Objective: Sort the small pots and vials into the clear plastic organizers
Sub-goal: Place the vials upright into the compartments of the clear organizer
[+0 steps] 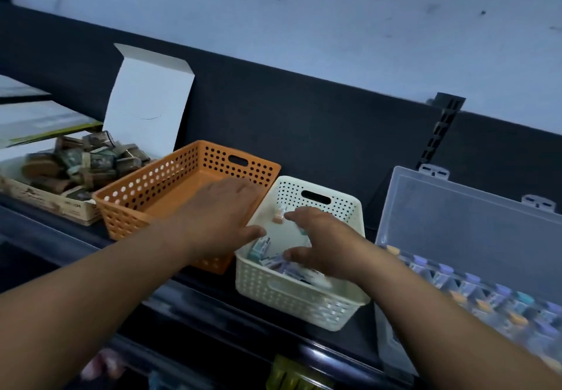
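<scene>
Pick-up step: the vials (261,248) lay in the cream basket (292,301).
The right hand (319,243) hovered spread over them, gripping nothing, and the left hand (225,216) lay flat on the orange basket (146,195). The next move probably called for pinching one vial and carrying it to the open clear organizer (456,222).

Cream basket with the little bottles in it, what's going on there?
A person's right hand reaches into the cream perforated plastic basket among small capped vials; blur hides whether it holds one. The left hand lies flat across the orange perforated basket. The clear plastic organizer on the right stands open, holding vials.
</scene>
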The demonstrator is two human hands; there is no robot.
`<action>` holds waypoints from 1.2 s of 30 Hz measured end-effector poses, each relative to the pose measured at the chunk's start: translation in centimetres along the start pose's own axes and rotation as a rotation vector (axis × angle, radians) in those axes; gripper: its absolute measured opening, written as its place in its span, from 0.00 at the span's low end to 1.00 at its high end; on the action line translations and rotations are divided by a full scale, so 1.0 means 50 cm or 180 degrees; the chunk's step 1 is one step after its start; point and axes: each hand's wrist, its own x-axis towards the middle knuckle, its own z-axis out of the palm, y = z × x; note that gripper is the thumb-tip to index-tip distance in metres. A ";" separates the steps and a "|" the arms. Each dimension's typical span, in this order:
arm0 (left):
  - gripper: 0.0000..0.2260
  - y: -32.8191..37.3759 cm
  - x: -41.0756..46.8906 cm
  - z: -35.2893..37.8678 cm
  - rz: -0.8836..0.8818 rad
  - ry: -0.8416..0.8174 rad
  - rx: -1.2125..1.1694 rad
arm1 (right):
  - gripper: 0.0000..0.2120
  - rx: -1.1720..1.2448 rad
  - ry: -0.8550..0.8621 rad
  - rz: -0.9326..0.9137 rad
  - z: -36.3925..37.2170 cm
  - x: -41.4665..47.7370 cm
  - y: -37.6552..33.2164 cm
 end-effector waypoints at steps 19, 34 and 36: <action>0.35 -0.017 0.001 0.028 0.0194 -0.0076 -0.0354 | 0.17 0.0050 -0.0859 0.0020 0.043 0.089 -0.020; 0.34 -0.002 -0.002 0.022 0.0078 -0.0074 -0.0314 | 0.09 0.0378 -0.0485 -0.0016 0.036 0.078 -0.016; 0.33 -0.001 -0.001 0.026 0.0052 -0.0018 -0.0336 | 0.06 0.0653 -0.0388 0.0056 0.027 0.074 -0.010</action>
